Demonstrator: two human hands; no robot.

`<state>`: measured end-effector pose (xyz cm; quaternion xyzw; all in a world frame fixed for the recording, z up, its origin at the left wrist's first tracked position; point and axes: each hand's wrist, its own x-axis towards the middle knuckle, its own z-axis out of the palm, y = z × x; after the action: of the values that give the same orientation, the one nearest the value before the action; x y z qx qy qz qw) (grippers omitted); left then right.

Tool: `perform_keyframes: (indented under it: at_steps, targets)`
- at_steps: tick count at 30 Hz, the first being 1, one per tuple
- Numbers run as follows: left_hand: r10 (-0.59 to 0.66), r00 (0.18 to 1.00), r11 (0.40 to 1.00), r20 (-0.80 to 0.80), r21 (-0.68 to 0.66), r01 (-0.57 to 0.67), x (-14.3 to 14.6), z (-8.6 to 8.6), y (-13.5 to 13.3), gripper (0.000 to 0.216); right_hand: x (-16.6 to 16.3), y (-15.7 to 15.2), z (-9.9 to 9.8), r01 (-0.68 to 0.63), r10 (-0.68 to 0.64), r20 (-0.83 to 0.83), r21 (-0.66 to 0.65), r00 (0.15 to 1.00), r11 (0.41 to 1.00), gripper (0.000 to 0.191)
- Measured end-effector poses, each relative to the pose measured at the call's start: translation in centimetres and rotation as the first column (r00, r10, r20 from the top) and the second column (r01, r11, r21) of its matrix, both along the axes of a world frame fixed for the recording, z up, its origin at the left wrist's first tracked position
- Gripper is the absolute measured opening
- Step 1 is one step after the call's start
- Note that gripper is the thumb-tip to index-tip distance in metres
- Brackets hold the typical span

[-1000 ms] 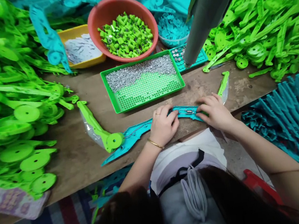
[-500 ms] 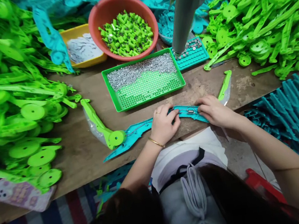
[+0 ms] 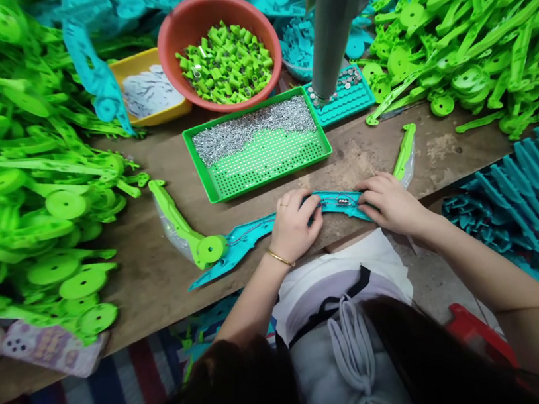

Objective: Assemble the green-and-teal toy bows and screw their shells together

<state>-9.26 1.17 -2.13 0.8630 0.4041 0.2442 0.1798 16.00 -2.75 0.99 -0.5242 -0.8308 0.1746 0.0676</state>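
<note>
A curved blue plastic shell [image 3: 251, 232], which looks like the body of a toy bow, lies on the table close to my lap. Thin wires run along its inside, and a small silvery part [image 3: 343, 201] sits in it between my hands. My left hand [image 3: 297, 223] is closed over the shell's middle, its fingertips bent into it; whatever they pinch is hidden. The fingers of my right hand [image 3: 390, 202] grip the shell nearer its right end. A green limb [image 3: 180, 224] with a round hub joins the shell's left part, and another green limb [image 3: 406, 153] shows beyond my right hand.
Beyond the shell stands a green tray [image 3: 266, 174] of small screws, beside a blue tray [image 3: 345, 101] of metal discs. A red bowl [image 3: 169, 55] holds green pieces. Green parts are heaped on the left [image 3: 20, 177] and right [image 3: 478, 45]. A grey post [image 3: 342, 24] rises behind.
The view has shifted slightly. Both hands stay on the blue shell in almost the same place, with only small finger movement.
</note>
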Motion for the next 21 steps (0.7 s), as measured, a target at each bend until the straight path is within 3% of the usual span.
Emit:
perform_keyframes:
  at_steps: [9,15,21]
  targets:
    - [0.001,1.000,1.000,-0.015,-0.025,-0.002,0.0,-0.1,-0.1,0.024,-2.2,1.6,1.1,0.114,-0.119,-0.135,-0.045,0.984,0.992,0.021]
    - [0.007,0.999,1.000,-0.043,-0.011,-0.008,0.1,0.0,-0.2,0.022,-5.0,2.9,0.0,0.127,-0.131,-0.119,-0.044,0.984,0.991,0.019]
    - [0.005,0.999,1.000,-0.041,0.002,-0.005,0.1,0.1,-0.3,0.022,-5.8,3.1,-0.2,0.092,-0.097,-0.098,-0.049,0.990,0.995,0.017]
